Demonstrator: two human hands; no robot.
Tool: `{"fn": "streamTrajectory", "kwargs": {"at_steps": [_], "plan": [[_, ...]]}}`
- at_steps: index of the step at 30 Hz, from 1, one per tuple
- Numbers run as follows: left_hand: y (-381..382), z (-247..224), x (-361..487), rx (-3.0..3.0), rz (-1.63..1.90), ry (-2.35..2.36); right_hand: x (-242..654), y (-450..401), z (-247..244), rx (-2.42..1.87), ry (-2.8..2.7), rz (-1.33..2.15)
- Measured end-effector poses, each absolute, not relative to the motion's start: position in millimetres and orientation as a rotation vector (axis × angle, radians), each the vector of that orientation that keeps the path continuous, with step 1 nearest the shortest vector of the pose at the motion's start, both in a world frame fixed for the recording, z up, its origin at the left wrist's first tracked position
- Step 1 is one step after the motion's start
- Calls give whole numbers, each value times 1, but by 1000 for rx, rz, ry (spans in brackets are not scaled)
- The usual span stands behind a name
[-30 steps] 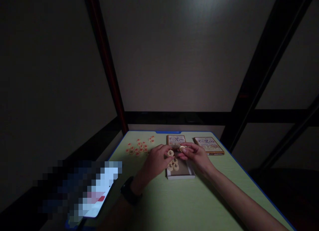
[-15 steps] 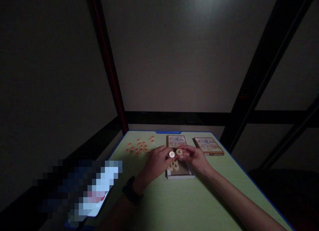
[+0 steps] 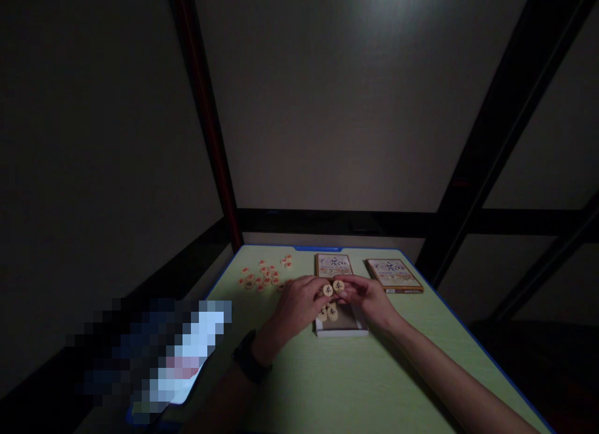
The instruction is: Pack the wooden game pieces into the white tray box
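Observation:
My left hand (image 3: 300, 304) is closed on a round Chinese chess piece (image 3: 328, 290) with a dark character on its face. My right hand (image 3: 370, 298) pinches a second such Chinese chess piece (image 3: 339, 287) close beside the first, both held above an open white-edged box (image 3: 342, 333). Inside the box lie a few more pieces with dark characters, among them one loose piece (image 3: 332, 312); my hands hide the box's far part. On the table left of my hands, several red-marked chess pieces (image 3: 266, 273) are spread out.
The green table (image 3: 318, 384) has a blue edge. Behind my hands lies a printed box cover (image 3: 333, 264); another printed box (image 3: 394, 274) rests at the right. A bright pixelated patch (image 3: 196, 340) covers the left edge. Panelled walls stand behind.
The piece in my left hand has turned out of the glare, and its dark character now shows. Both hands stay close together over the box. The view has shifted slightly.

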State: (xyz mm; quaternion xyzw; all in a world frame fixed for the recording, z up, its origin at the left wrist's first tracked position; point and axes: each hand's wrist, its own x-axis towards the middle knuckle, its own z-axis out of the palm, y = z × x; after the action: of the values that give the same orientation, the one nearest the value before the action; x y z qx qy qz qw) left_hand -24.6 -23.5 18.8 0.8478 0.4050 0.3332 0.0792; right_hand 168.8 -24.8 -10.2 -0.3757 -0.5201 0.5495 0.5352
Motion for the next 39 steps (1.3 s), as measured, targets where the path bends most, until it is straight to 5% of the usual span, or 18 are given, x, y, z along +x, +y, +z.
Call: {"fn": "streamTrajectory", "kwargs": {"at_steps": [39], "plan": [[-31,21,-20,2523,1130,1055,159,-44,9,-956,-1122,1408]]}}
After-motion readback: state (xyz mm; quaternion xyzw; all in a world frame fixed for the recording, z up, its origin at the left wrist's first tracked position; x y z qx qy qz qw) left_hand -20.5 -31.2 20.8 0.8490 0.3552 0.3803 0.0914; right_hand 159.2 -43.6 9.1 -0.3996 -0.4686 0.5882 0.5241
